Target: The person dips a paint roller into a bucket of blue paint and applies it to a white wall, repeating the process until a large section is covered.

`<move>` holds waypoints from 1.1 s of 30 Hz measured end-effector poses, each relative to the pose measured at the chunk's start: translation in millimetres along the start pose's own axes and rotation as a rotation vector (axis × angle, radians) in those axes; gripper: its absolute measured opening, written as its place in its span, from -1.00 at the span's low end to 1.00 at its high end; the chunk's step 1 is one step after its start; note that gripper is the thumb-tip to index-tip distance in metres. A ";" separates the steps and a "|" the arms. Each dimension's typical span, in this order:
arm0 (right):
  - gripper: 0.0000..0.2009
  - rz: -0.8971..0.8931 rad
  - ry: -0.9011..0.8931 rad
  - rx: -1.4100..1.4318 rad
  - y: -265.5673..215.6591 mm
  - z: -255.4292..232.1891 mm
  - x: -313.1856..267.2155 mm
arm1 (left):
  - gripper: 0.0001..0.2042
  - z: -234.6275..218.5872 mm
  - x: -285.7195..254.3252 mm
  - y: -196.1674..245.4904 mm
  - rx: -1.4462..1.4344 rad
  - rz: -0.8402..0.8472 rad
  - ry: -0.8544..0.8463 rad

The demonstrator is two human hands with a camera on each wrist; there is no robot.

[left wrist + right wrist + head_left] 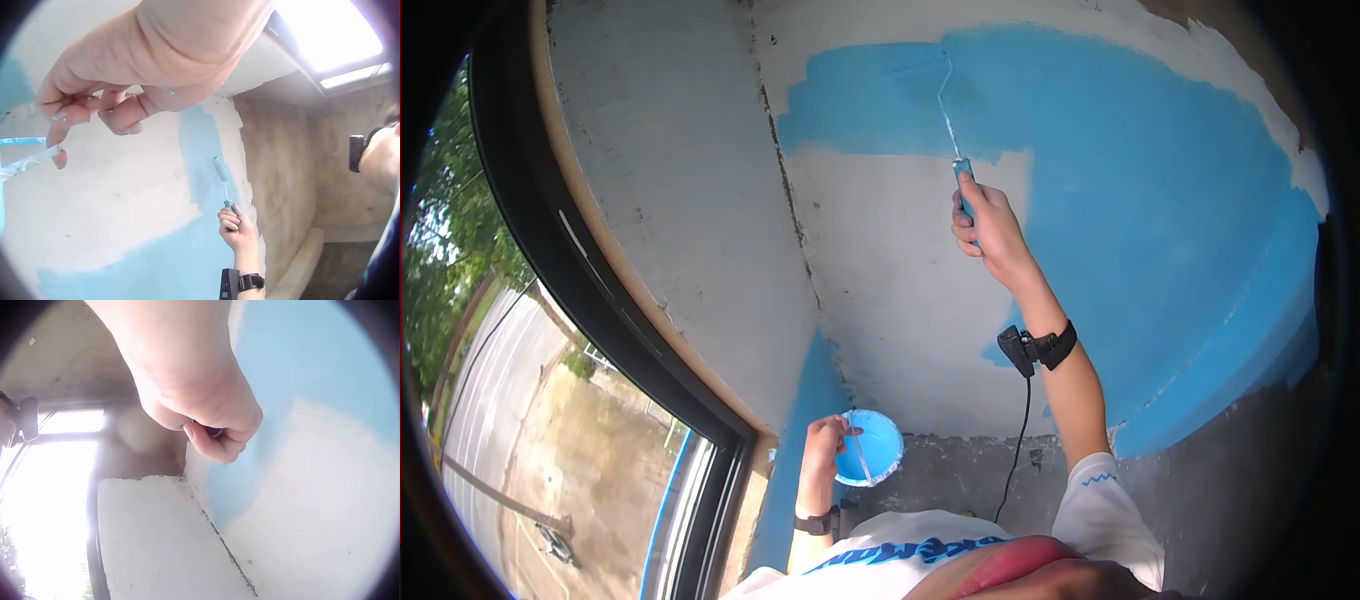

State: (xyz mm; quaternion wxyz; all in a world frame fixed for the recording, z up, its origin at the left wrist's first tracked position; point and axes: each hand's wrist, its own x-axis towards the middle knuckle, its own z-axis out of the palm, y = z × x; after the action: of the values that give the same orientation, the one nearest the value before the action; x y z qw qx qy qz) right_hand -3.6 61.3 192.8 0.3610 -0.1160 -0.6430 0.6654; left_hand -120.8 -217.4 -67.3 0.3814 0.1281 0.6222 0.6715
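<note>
My right hand (992, 225) grips the blue handle (963, 178) of a paint roller, thumb along it. The roller's thin bent wire (947, 115) runs up to the blue painted band on the wall (900, 230). In the left wrist view the pale blue roller sleeve (220, 169) lies over that paint. Low by the corner, my left hand (824, 445) holds a small blue paint bucket (896, 450) by its handle strap (862, 458), which hangs over hooked fingers in the left wrist view. Paint flecks dot these fingers. In the right wrist view the fist hides most of the roller handle.
A cracked corner seam (795, 220) divides the painted wall from a grey side wall (670, 170). Left of it, a dark-framed window (520, 200) looks out on a street. A cable (1022, 440) hangs from the right wrist camera (1018, 350). Dark floor (960, 470) lies below.
</note>
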 end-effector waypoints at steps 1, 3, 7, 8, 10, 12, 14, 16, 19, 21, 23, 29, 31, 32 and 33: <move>-0.59 -0.014 -0.026 0.027 -2.2 14.7 12.1 | -0.82 -3.1 -0.4 -1.2 -0.001 0.001 0.004; -0.59 -0.040 -0.044 0.059 -4.5 43.6 34.6 | -0.81 -8.0 -2.3 -5.2 -0.009 0.012 0.024; -0.59 -0.059 -0.074 0.064 7.1 88.0 73.8 | -0.82 -21.8 0.1 -12.1 -0.038 0.008 0.022; -0.60 -0.057 -0.067 0.076 11.1 96.6 80.9 | -0.83 -22.2 -0.4 -12.8 -0.041 -0.005 0.029; -0.60 -0.049 -0.068 0.087 17.9 115.0 88.8 | -0.83 -26.2 0.4 -16.8 -0.050 -0.022 0.044; -0.62 -0.047 -0.005 0.103 25.8 130.0 95.7 | -0.84 -32.0 4.4 -26.1 -0.049 -0.022 0.022; -0.62 -0.047 -0.008 0.104 35.4 136.9 103.7 | -0.84 -34.9 3.8 -32.2 -0.054 -0.018 0.035; -0.63 -0.045 -0.010 0.110 50.7 142.0 111.5 | -0.84 -38.1 2.3 -38.9 -0.055 -0.016 0.050; -0.63 -0.067 0.021 -0.039 74.4 145.4 123.1 | -0.85 -40.0 2.3 -46.3 -0.067 -0.015 0.073; -0.63 -0.033 0.070 -0.096 92.2 142.5 128.3 | -0.85 -42.6 -0.5 -46.0 -0.057 -0.055 0.088; -0.63 -0.065 0.107 -0.211 125.6 131.8 141.4 | -0.84 -47.5 -2.6 -45.7 -0.058 -0.080 0.102; -0.59 -0.031 0.185 -0.414 175.3 95.7 104.7 | -0.84 -56.4 -2.1 -51.7 -0.058 -0.088 0.140; -0.55 -0.006 0.214 -0.483 190.4 79.1 82.0 | -0.83 -56.7 -4.7 -53.5 -0.067 -0.078 0.154; -0.56 0.011 0.214 -0.497 198.1 70.8 69.6 | -0.83 -56.3 -7.0 -52.7 -0.069 -0.077 0.166; -0.56 0.026 0.214 -0.511 204.5 64.8 58.4 | -0.83 -56.3 -8.9 -51.6 -0.073 -0.075 0.178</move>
State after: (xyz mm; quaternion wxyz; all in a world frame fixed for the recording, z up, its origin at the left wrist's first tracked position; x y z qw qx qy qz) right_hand -153.0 65.9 28.2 0.3773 -0.2810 -0.7467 0.4703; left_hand -133.0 -268.2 -123.6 0.3539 0.0304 0.6333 0.6876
